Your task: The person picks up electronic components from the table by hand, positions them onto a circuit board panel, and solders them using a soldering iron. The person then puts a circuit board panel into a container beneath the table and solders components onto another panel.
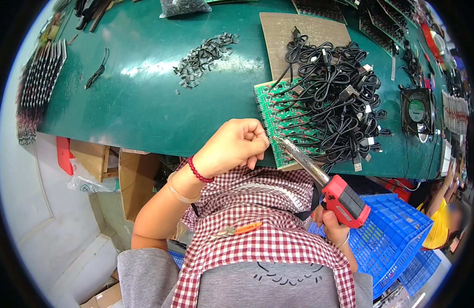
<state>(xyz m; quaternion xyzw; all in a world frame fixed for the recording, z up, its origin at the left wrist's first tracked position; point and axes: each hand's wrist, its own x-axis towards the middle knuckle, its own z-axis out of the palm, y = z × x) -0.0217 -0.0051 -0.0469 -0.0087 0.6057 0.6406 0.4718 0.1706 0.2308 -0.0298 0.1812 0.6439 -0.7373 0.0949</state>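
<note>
My right hand is wrapped round the red and black handle of a soldering gun, low on the right. Its metal barrel slants up and left, with the tip at the left edge of a green circuit board panel. Beside that tip, my left hand is closed with its fingers curled together at the board's edge; whatever they pinch is hidden. Black USB cables, coiled and tied, lie heaped over the panel's right side, their ends running onto the boards. Under the panel's far end is a brown board.
Small pin connectors lie in a loose pile on the green table. A thin black cable and stacked boards are to the left. Rightward are a black fan, blue crates and another person's yellow top.
</note>
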